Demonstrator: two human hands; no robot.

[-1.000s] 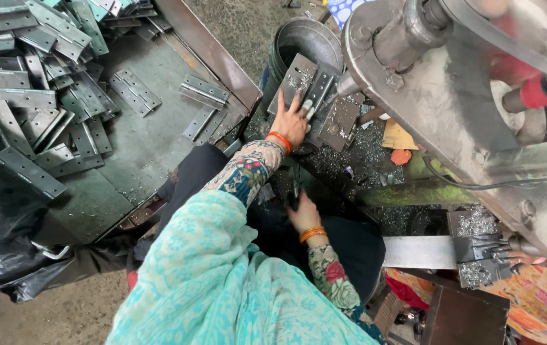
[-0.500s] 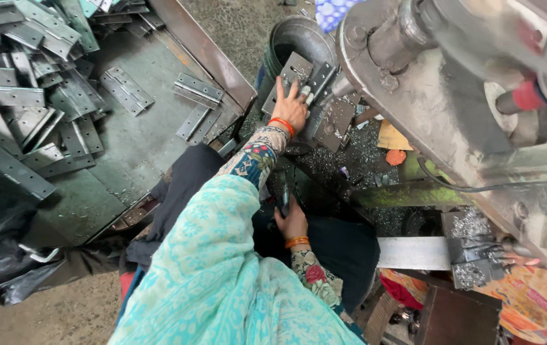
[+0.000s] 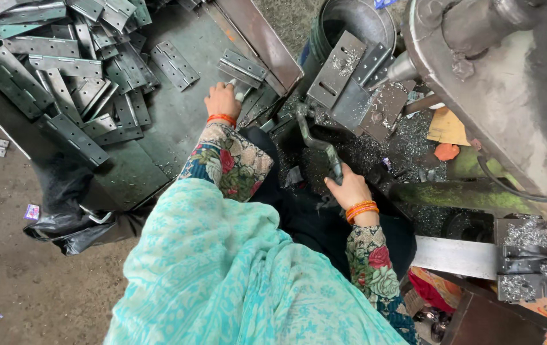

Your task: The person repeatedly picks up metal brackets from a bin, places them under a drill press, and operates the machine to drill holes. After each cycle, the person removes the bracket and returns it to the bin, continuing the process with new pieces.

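Grip of the right hand [image 3: 349, 187] is closed around the bent lever handle [image 3: 320, 145] of the drilling machine [image 3: 510, 83]. A hinge [image 3: 242, 66] at the right edge of the tray [image 3: 158, 121] is pinched by the left hand [image 3: 222, 100]. Probably a fresh piece is being fetched; it must next be carried to the perforated plates [image 3: 350, 80], past the tray's raised rim. Heaped hinges [image 3: 62, 70] and swarf [image 3: 407, 137] crowd around.

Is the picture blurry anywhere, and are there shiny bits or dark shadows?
Head view: soft, even daylight and mostly sharp; the grey metal hinges in the tray show pale sheen, not hard glare; the big grey machine body at the right edge looks stretched and slightly soft; the black cloth between the left hand and right hand is darkest.
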